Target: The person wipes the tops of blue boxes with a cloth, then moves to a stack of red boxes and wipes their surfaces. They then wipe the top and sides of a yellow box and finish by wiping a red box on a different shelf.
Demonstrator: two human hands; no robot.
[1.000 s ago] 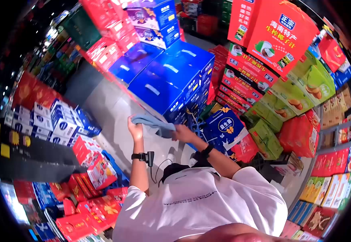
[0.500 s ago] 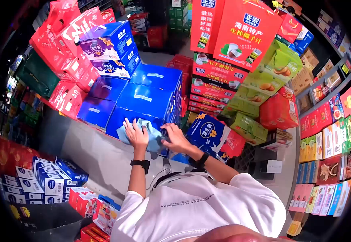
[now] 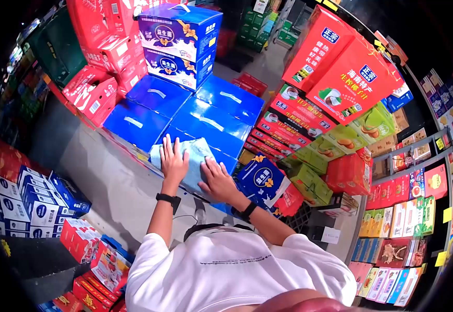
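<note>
Two hands lie flat on a light blue cloth [image 3: 198, 151], and this cloth is spread on the top of a blue carton [image 3: 229, 158], at its near edge. The left hand [image 3: 173, 161] presses on the left part of the cloth with the palm down; its fingers [image 3: 166, 144] are straight and apart from each other. The right hand [image 3: 214, 179] presses on the near right corner of the cloth, also with the palm down, and its fingers are slightly apart. Neither hand closes around the cloth; both only rest on it. A black watch [image 3: 167, 198] is on the left wrist, and a dark band [image 3: 248, 209] is on the right wrist.

Behind the blue carton, more flat blue cartons [image 3: 156, 93] of the same kind stand close together, and behind those two purple and blue boxes [image 3: 179, 39] are stacked one on the other. To the right of the blue carton, a smaller blue box [image 3: 263, 179] leans just beside it, and further right there are green cartons [image 3: 315, 182] and tall red cartons [image 3: 341, 67]. To the left of the blue carton is the grey floor [image 3: 101, 177], and beyond it stand small blue and white packs [image 3: 34, 203]. Below the blue carton in the picture, the white shirt [image 3: 237, 270] of the person is visible.
</note>
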